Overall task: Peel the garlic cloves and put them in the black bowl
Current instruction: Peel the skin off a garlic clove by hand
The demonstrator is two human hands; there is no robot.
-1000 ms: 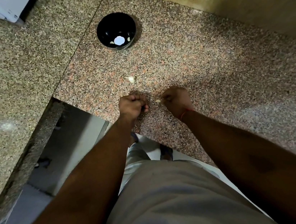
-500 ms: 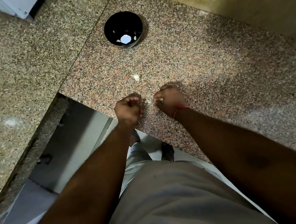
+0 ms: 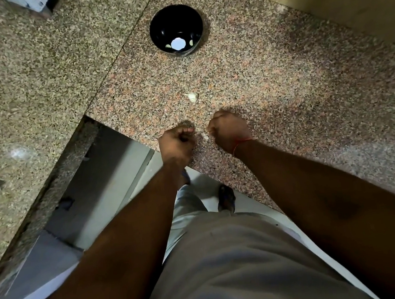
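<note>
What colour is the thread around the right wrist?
Red, seen in the head view: a thin thread around the right wrist.

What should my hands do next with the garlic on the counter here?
Probably finish peeling the small pale piece lying between your curled left hand and right hand, then carry it to the black bowl. Another garlic clove waits on the counter just beyond.
</note>
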